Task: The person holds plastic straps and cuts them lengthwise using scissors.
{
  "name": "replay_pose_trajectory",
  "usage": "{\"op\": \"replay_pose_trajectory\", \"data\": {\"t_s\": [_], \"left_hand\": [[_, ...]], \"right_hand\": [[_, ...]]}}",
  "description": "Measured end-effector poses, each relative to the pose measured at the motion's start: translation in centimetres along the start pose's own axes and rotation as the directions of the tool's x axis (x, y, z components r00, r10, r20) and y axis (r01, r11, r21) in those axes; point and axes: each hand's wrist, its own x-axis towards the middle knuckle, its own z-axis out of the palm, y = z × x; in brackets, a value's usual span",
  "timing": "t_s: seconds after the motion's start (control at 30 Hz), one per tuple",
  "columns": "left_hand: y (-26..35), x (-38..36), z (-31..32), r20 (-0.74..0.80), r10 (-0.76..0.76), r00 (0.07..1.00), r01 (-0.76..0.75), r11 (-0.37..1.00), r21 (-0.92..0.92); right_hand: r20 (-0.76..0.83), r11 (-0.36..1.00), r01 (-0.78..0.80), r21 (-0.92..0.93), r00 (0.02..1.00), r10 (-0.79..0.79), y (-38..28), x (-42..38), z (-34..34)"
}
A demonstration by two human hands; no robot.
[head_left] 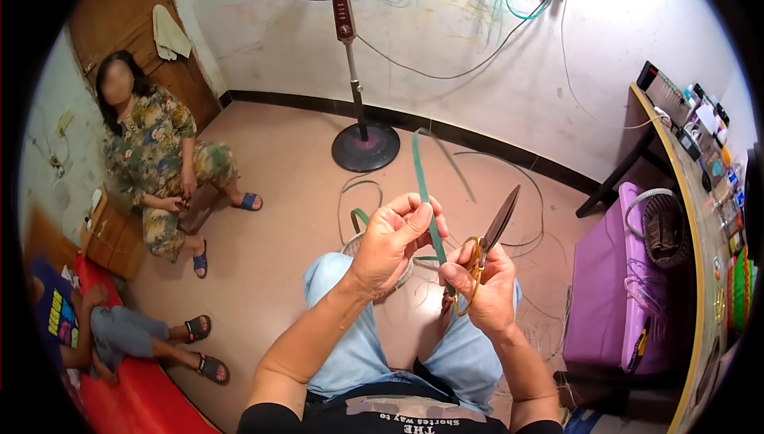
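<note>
My left hand (385,249) pinches a flat green plastic strip (419,165) between thumb and fingers. The strip's upper end rises and bends over above that hand; its lower part runs down to my right thumb. Gold-handled scissors (501,217) rest in my right hand (492,294), blades together and pointing up and away. My right thumb also presses at the strip's lower end. Beneath my hands, between my knees, more green strip (359,219) loops up from a partly hidden round woven piece (404,276).
Loose strips (543,203) curl across the floor ahead. A standing fan (365,146) is by the wall. At right, a purple bin (593,275) stands beside a cluttered table (691,195). One person (151,147) sits at left, another (119,326) on a red seat (131,390).
</note>
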Motion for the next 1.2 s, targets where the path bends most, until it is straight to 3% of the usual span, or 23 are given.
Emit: {"op": "replay_pose_trajectory", "data": {"t_s": [0.3,0.43,0.57,0.6,0.7,0.77,0.93,1.07,1.17,1.2], "left_hand": [[-1.9,1.5,-3.8,-0.071,-0.058,0.996,0.055,0.998,-0.034],[-0.5,2.4,-6.9,-0.169,-0.041,0.985,0.031,0.998,-0.057],[1.3,2.7,-11.0,-0.221,-0.048,0.974,0.014,0.988,-0.154],[1.7,2.7,-12.1,-0.195,-0.04,0.98,0.003,0.982,-0.186],[2.7,2.6,-14.9,-0.359,0.018,0.933,-0.075,0.986,-0.147],[3.4,2.3,-16.4,-0.404,0.02,0.915,-0.101,0.979,-0.179],[3.8,1.8,-18.4,-0.471,0.042,0.881,-0.144,0.973,-0.182],[2.2,1.7,-18.3,-0.428,-0.001,0.904,-0.145,0.94,-0.308],[1.2,2.2,-16.4,-0.468,0.068,0.881,-0.226,0.93,-0.291],[0.7,2.4,-16.0,-0.421,0.088,0.903,-0.234,0.921,-0.311]], "right_hand": [[-0.05,0.996,-0.087,0.037,0.995,0.089,3.9,1.8,-1.6],[-0.03,0.976,-0.206,-0.066,0.979,0.204,4.8,0.7,-3.8],[-0.051,0.942,-0.223,-0.251,0.975,0.217,3.7,-1.9,-9.0],[-0.09,0.924,-0.261,-0.279,0.965,0.246,3.0,-2.6,-10.7],[-0.248,0.856,-0.368,-0.362,0.923,0.292,-0.1,-4.4,-14.8],[-0.296,0.845,-0.306,-0.439,0.937,0.185,-0.7,-5.3,-19.0],[-0.381,0.956,-0.167,-0.241,0.922,0.065,-2.1,-5.1,-28.0],[-0.697,0.966,-0.149,-0.209,0.716,-0.041,0.6,-2.6,-33.5],[-0.767,0.931,-0.247,-0.27,0.639,-0.053,2.4,-0.4,-29.9],[-0.74,0.914,-0.273,-0.3,0.671,-0.043,2.9,0.4,-27.8]]}}
